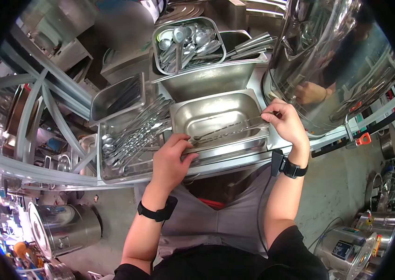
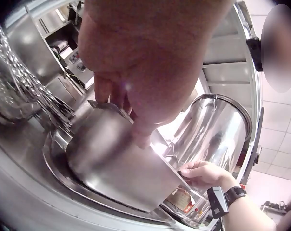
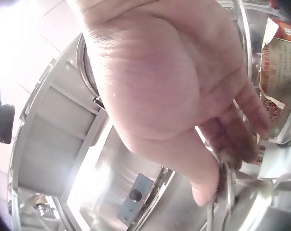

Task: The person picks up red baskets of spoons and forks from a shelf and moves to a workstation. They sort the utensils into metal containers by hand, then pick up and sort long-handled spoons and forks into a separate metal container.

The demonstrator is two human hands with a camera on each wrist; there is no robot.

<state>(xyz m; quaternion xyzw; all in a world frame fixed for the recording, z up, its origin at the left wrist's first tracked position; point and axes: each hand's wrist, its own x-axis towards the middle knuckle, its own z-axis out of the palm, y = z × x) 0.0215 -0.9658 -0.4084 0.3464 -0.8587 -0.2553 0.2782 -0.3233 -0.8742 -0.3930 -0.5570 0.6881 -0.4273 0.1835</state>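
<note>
A deep rectangular steel pan (image 1: pixel 216 105) sits at the middle of the counter. My left hand (image 1: pixel 171 156) holds its near left rim, fingers over the inside and thumb against the outer wall (image 2: pixel 121 163). My right hand (image 1: pixel 288 123) is at the pan's right end, pinching the ends of long metal utensils (image 1: pixel 225 134) with twisted handles between thumb and fingers. They lie slantwise across the pan, toward my left fingers. In the right wrist view, the pinched metal ends (image 3: pixel 226 192) show below my thumb; the pan hides most of them in the left wrist view.
Left of the pan, a tray (image 1: pixel 101 161) holds many twisted-handled utensils (image 1: pixel 143 130). Behind stand a pan of ladles and spoons (image 1: pixel 157 63) and a small steel container (image 1: pixel 97 112). A tall shiny steel pot (image 1: pixel 332 70) stands close on the right.
</note>
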